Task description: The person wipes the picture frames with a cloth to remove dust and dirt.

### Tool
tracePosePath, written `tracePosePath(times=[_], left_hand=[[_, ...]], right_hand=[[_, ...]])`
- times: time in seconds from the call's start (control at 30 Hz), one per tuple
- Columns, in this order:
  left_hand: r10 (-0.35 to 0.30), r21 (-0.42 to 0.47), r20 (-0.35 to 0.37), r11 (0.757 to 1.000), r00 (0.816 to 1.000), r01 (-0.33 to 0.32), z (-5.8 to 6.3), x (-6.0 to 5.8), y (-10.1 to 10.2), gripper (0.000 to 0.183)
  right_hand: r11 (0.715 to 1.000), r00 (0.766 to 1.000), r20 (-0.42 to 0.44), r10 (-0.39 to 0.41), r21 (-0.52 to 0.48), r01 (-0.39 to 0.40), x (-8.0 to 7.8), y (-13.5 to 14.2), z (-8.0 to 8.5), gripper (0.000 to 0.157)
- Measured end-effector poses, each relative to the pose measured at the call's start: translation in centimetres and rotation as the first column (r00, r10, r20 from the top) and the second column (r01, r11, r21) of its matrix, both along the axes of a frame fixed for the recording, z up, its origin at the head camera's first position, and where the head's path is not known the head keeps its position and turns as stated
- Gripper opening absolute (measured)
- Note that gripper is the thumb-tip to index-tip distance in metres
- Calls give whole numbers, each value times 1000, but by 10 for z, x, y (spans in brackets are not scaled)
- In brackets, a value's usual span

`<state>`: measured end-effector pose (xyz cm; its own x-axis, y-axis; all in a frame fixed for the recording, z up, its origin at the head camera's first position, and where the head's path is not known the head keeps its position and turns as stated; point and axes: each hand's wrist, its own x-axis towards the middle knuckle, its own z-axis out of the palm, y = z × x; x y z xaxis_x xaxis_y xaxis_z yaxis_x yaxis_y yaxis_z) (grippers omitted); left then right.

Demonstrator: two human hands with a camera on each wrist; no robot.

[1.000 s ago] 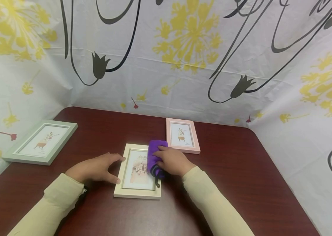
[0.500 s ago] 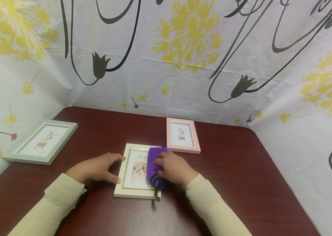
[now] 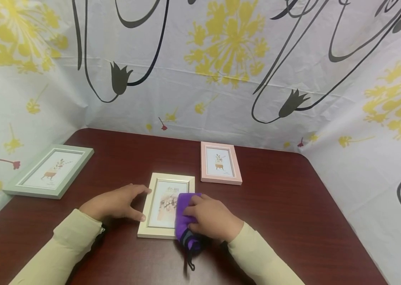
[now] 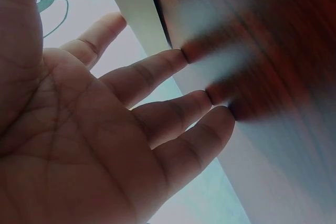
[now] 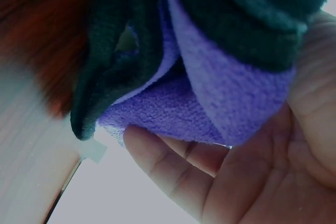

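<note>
A cream picture frame point(image 3: 156, 233) with a flower print lies on the dark red table. My left hand point(image 3: 115, 202) is at its left side, thumb and index fingertip touching the rim. In the left wrist view the fingers point(image 4: 155, 74) are spread and fairly straight. My right hand point(image 3: 214, 218) grips a folded purple cloth point(image 3: 183, 215) with dark edging, fingers bent over its top. The cloth covers the frame's lower right corner, and its dark loop hangs toward the near side. The right wrist view shows the cloth's folds point(image 5: 241, 98) bunched against the palm.
A pink picture frame point(image 3: 237, 171) lies behind and right of the cream one. At the far left, a pale green picture frame point(image 3: 70, 149) lies beside the wall. White flower-patterned sheeting point(image 3: 172, 103) encloses the dark red table point(image 3: 278, 206) at the back and sides.
My right hand has slid the purple cloth down the cream frame's right side toward me, uncovering the upper right corner. My left hand and the frames have stayed put.
</note>
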<state>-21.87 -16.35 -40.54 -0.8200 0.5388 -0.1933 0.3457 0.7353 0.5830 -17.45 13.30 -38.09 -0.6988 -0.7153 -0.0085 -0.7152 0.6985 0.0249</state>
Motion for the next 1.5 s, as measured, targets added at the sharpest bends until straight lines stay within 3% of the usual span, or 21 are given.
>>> tracePosePath(times=[0.63, 0.83, 1.23, 1.5], left_hand=[[-7, 5, -1, 1000, 1000, 7, -1, 1, -2, 80], [-8, 7, -3, 1000, 1000, 8, -1, 1, -3, 79], [-18, 8, -15, 1000, 1000, 18, -1, 0, -3, 79], [-19, 5, -10, 1000, 1000, 19, -2, -1, -3, 80]], right_hand=[[998, 997, -65, 51, -42, -54, -2, -2, -4, 14], [995, 995, -77, 57, -79, -63, -8, 0, -3, 18], [967, 991, -127, -36, -254, 3, -42, 3, 21, 17], [944, 986, -103, -128, -319, 89, -71, -6, 11, 20]])
